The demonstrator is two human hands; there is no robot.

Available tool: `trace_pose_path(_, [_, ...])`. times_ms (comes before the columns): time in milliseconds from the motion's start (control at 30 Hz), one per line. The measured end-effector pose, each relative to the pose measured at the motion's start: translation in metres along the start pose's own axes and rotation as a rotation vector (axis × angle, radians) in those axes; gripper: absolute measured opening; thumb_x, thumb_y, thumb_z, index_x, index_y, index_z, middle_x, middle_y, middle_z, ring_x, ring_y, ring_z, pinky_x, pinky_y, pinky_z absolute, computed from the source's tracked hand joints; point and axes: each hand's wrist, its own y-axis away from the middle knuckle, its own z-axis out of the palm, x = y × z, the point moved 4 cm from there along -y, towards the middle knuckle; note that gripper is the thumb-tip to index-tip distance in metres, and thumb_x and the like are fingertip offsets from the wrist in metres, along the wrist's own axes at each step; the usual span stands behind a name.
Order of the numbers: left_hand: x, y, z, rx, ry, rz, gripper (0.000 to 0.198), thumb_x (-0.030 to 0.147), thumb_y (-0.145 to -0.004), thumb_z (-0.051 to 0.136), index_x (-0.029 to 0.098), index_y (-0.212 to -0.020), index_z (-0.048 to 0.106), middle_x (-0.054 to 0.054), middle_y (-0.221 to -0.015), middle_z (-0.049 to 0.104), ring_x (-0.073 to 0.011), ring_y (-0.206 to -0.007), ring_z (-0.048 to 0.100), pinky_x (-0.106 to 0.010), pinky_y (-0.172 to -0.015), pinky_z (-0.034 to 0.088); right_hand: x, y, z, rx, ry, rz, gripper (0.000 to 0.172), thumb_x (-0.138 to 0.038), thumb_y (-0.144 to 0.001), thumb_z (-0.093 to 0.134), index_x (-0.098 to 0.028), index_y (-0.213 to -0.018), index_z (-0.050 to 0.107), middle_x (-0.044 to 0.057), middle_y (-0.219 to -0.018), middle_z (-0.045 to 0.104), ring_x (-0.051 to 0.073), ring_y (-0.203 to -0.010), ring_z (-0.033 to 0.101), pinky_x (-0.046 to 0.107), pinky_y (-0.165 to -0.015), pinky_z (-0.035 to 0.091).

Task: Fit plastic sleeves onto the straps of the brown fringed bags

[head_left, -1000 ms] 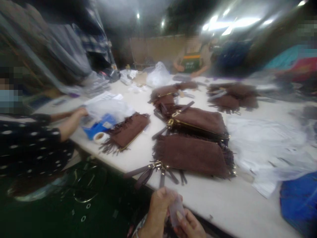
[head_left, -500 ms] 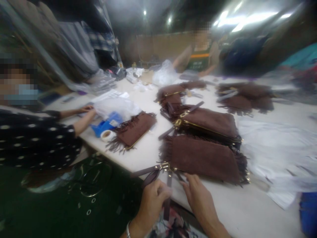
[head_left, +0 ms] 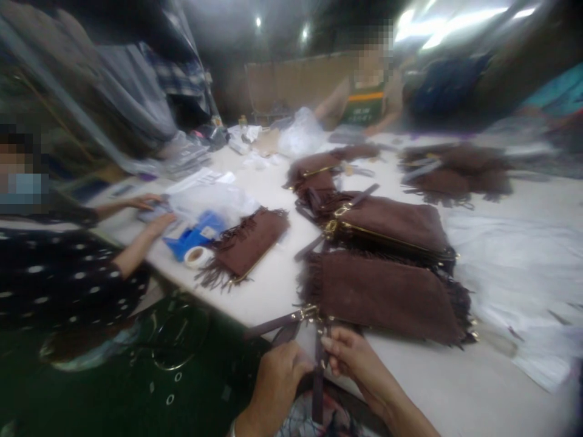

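A brown fringed bag (head_left: 387, 297) lies flat near the table's front edge, with gold metal fittings at its left corner. From that corner a dark brown strap (head_left: 317, 394) hangs over the edge, with small metal studs on it. My left hand (head_left: 280, 379) is closed at the strap's left side, thumb against it; its other fingertips are hidden. On the right side, my right hand (head_left: 350, 358) pinches the same strap just below the fittings. Another strap piece (head_left: 273, 325) sticks out to the left above my left hand.
Behind lie more brown fringed bags (head_left: 392, 224), and one (head_left: 259, 240) sits left beside a tape roll (head_left: 197, 257) and a blue tape dispenser (head_left: 194, 237). White sheeting (head_left: 514, 279) covers the right. A co-worker in polka dots (head_left: 59, 273) works at left; another person (head_left: 364, 106) stands across the table.
My right hand has moved left from the bag's lower edge and now pinches the hanging strap. My left hand stays by the strap. The co-worker's hands at left have moved apart.
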Motion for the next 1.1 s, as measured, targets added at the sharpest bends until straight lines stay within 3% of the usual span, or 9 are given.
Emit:
trace_pose_path(133, [0.006, -0.002, -0.003, -0.01, -0.023, -0.024, 0.009, 0.018, -0.079, 0.057, 0.019, -0.07, 0.06, -0.001, -0.074, 0.066, -0.0173, -0.074, 0.06, -0.025, -0.067, 0.039, -0.001, 0.005, 0.011, -0.038, -0.252, 0.069, 0.034, -0.04, -0.071, 0.078, -0.018, -0.075, 0.052, -0.004, -0.06, 0.057, 0.004, -0.049, 0.05, 0.014, -0.051, 0.044])
trace_pose_path(267, [0.011, -0.002, -0.004, -0.023, -0.043, -0.04, 0.009, 0.017, -0.079, 0.056, 0.019, -0.072, 0.061, -0.002, -0.076, 0.067, -0.018, -0.077, 0.061, -0.026, -0.069, 0.04, -0.002, 0.005, 0.016, -0.052, -0.338, 0.082, 0.034, -0.039, -0.072, 0.078, -0.017, -0.077, 0.053, -0.003, -0.06, 0.059, 0.003, -0.048, 0.05, 0.013, -0.05, 0.042])
trace_pose_path(433, [0.012, -0.004, 0.001, -0.036, -0.052, -0.045, 0.01, 0.017, -0.079, 0.055, 0.019, -0.071, 0.061, -0.001, -0.074, 0.066, -0.0171, -0.073, 0.06, -0.025, -0.067, 0.039, 0.002, -0.002, 0.017, -0.01, -0.3, 0.008, 0.04, -0.044, -0.069, 0.079, -0.017, -0.071, 0.048, -0.005, -0.052, 0.055, 0.001, -0.039, 0.035, 0.012, -0.038, 0.022])
trace_pose_path(533, [0.012, -0.006, 0.004, -0.05, -0.039, -0.032, 0.01, 0.016, -0.078, 0.055, 0.019, -0.071, 0.062, 0.0, -0.073, 0.066, -0.0168, -0.072, 0.059, -0.025, -0.066, 0.038, 0.007, -0.005, 0.017, 0.012, -0.284, -0.016, 0.042, -0.047, -0.068, 0.078, -0.018, -0.07, 0.047, -0.007, -0.049, 0.052, 0.001, -0.036, 0.029, 0.014, -0.037, 0.016])
trace_pose_path(800, [0.012, -0.007, 0.005, -0.031, 0.014, -0.08, 0.012, 0.017, -0.075, 0.058, 0.02, -0.064, 0.055, 0.003, -0.063, 0.058, -0.0148, -0.064, 0.052, -0.024, -0.06, 0.032, 0.015, -0.011, 0.015, 0.068, -0.213, -0.021, 0.047, -0.053, -0.064, 0.077, -0.02, -0.072, 0.046, -0.009, -0.044, 0.05, 0.001, -0.034, 0.026, 0.015, -0.037, 0.013])
trace_pose_path(1100, [-0.008, -0.007, 0.019, -0.113, 0.408, -0.21, 0.015, 0.022, -0.072, 0.061, 0.016, -0.063, 0.05, 0.006, -0.057, 0.046, -0.0101, -0.056, 0.041, -0.022, -0.054, 0.029, 0.011, -0.012, 0.011, 0.109, -0.059, -0.137, 0.046, -0.055, -0.062, 0.076, -0.019, -0.068, 0.048, -0.009, -0.045, 0.046, 0.003, -0.036, 0.031, 0.017, -0.037, 0.017])
